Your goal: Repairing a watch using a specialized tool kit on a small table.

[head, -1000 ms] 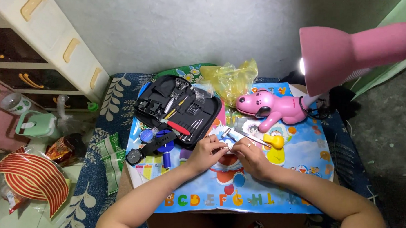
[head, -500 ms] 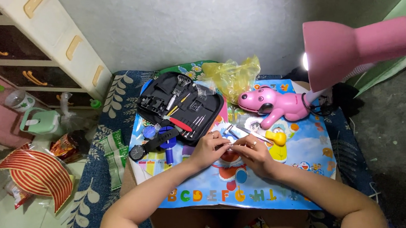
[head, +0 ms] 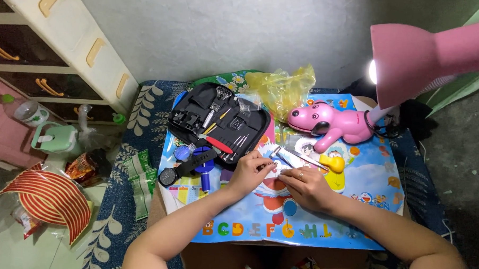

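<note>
- My forearms come in from the bottom edge, where my elbows are cut off.
- My left hand (head: 250,171) rests on the surface (head: 358,199), a bright cartoon mat; its fingers are curled together, pinching something too small to make out.
- My right hand (head: 304,186) lies just beside it, a ring on one finger, fingertips pressed flat to the mat; I cannot tell whether they grip anything.
- A silver tool (head: 296,158), thin and shiny, lies between and just beyond my hands; its near end is hidden under my fingers, so I cannot name its kind.
- Left of my left hand lie a black watch (head: 173,174) and a blue holder (head: 203,162).
- Farther off sits an open black tool case (head: 218,122), its small tools hard to tell apart.
- A pink dog lamp (head: 332,123) stands to the right; its pink shade (head: 422,59) is cut off by the right edge.
- A yellow bag (head: 283,88) lies crumpled at the far edge, its contents unseen.
</note>
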